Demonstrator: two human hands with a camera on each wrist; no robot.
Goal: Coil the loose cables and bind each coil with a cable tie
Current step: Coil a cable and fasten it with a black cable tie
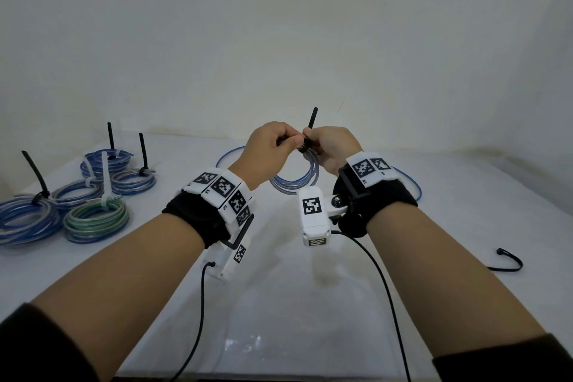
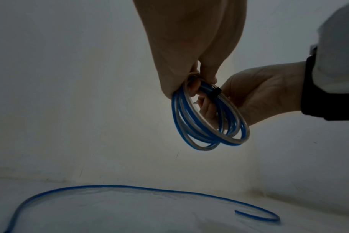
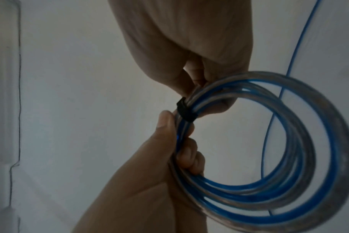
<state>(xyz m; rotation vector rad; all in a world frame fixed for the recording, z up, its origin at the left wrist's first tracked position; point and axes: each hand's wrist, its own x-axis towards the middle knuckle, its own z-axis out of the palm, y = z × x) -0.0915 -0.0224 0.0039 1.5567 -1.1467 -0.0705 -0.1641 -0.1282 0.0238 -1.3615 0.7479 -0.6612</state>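
Head: both hands raised over desk (image 1: 310, 288) — left hand (image 1: 266, 149) grips blue coil (image 1: 294, 180), right hand (image 1: 331, 146) pinches black cable tie (image 1: 311, 121); bound coils (image 1: 96, 220) far left.
Left wrist: loose cable (image 2: 130, 188) lies below.
Right wrist: tie wraps coil between fingers (image 3: 165, 124).

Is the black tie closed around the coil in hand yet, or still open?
Closed: the black tie wraps the held coil as a band, its tail standing up between the left hand and right hand.
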